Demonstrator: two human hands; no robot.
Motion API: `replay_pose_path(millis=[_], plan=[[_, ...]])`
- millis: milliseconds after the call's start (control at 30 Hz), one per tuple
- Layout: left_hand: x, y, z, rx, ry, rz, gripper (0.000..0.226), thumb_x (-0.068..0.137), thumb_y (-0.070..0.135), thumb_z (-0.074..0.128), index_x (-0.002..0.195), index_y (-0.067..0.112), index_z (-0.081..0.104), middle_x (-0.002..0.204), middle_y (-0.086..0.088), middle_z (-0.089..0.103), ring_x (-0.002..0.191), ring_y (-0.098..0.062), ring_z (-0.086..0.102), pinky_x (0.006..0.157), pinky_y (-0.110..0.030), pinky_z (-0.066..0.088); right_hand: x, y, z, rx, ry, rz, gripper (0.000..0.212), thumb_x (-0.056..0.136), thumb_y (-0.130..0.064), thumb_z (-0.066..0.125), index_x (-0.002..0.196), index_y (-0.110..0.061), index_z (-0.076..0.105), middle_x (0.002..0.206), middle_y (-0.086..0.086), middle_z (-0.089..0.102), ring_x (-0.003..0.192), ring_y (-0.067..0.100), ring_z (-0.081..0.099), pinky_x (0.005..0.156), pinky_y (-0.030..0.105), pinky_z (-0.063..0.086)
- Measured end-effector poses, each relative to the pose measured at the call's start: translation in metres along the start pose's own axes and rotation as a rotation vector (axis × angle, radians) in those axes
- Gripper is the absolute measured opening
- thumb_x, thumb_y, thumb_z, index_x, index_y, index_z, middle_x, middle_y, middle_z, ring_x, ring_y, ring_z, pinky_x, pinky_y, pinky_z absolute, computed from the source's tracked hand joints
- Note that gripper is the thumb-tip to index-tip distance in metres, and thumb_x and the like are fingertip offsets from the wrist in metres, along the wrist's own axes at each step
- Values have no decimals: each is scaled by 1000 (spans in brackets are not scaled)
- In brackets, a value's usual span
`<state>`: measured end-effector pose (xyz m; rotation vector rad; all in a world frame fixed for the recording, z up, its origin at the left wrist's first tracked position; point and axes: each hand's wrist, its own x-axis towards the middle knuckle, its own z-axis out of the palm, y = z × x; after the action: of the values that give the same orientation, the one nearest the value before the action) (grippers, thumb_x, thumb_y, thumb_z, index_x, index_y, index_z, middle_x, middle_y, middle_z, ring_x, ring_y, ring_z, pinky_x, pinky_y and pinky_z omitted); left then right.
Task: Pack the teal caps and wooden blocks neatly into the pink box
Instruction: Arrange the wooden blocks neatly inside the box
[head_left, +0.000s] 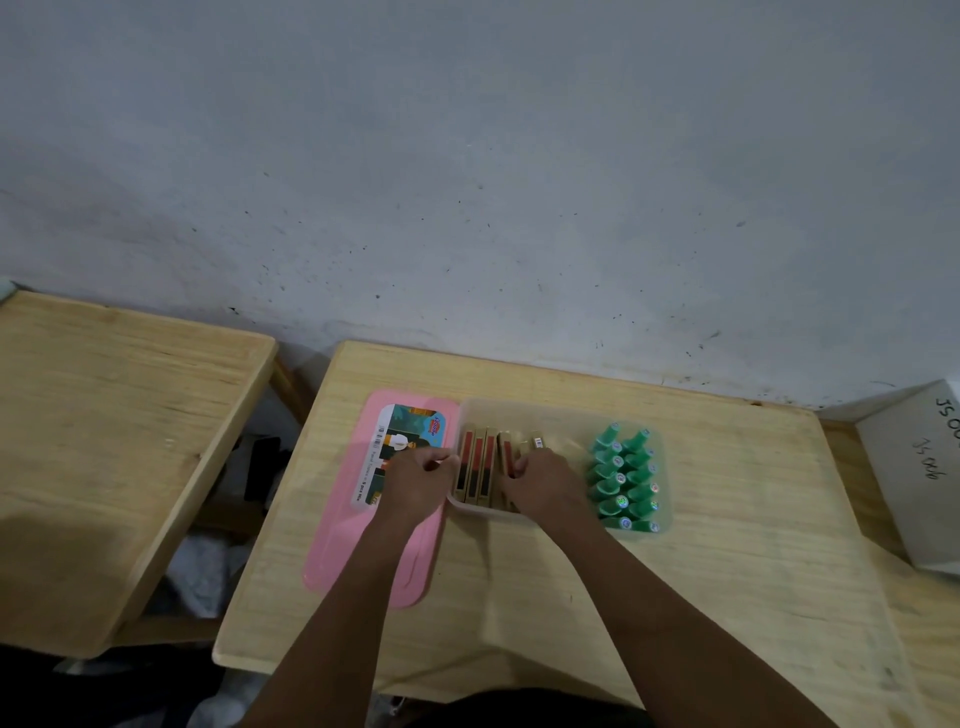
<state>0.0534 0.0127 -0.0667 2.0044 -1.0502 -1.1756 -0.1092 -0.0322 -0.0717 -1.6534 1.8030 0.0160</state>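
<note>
A translucent pinkish box (550, 410) sits on the middle wooden table. Several teal caps (623, 478) lie in two neat rows in its right part. Several wooden blocks (475, 467) with red and dark faces stand side by side in its left part. My left hand (415, 483) rests at the box's left wall, fingers curled against the outermost block. My right hand (545, 483) is inside the box, fingers closed around a block near the middle of the row. The box's pink lid (337, 545) lies flat to the left, partly under my left forearm.
A second wooden table (104, 441) stands to the left across a gap with dark items below. A white cardboard box (914, 478) with handwriting sits at the right edge. A grey wall runs behind the tables. Bare tabletop (727, 597) lies in front of the box.
</note>
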Motion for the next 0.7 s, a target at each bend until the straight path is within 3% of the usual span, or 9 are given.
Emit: replay_pose_path(millis=[233, 367, 467, 567, 633, 700], plan=[[0, -1, 0, -21, 13, 1, 34, 91, 22, 60, 121, 9, 62, 117, -10, 64, 104, -21, 61, 91, -43, 55, 6, -6, 12, -84, 22, 28, 28, 83, -32, 63, 100, -11, 67, 97, 9, 70, 92, 28, 68, 73, 33, 53], [1, 0, 1, -36, 13, -2, 33, 91, 20, 59, 121, 8, 62, 116, -10, 65, 99, -19, 61, 91, -43, 55, 13, 0, 13, -58, -22, 22, 34, 82, -42, 60, 95, -12, 71, 90, 8, 70, 83, 26, 68, 71, 32, 55], [1, -1, 1, -25, 13, 10, 33, 91, 20, 59, 122, 8, 61, 115, -10, 65, 99, -19, 60, 92, -42, 54, 12, 4, 6, -15, -81, -48, 29, 89, -37, 55, 87, -15, 74, 80, 6, 70, 73, 22, 63, 69, 32, 52], [1, -2, 2, -20, 20, 18, 33, 91, 21, 59, 122, 8, 61, 113, -9, 64, 95, -16, 60, 88, -38, 56, 7, 12, -10, -4, 25, -46, 25, 91, -30, 53, 87, -21, 76, 86, 2, 73, 76, 19, 65, 69, 29, 50], [1, -2, 2, -20, 20, 17, 33, 92, 21, 59, 122, 8, 61, 112, -8, 64, 93, -16, 60, 87, -36, 56, 4, 19, -18, -58, 155, -10, 23, 91, -41, 54, 92, -29, 73, 95, -5, 72, 88, 19, 67, 72, 29, 48], [1, -2, 1, -21, 15, 15, 33, 91, 22, 59, 122, 9, 62, 114, -9, 64, 98, -19, 61, 90, -39, 55, 1, 22, -22, -112, 173, 2, 29, 90, -54, 52, 95, -33, 71, 99, -8, 70, 94, 18, 67, 74, 29, 47]])
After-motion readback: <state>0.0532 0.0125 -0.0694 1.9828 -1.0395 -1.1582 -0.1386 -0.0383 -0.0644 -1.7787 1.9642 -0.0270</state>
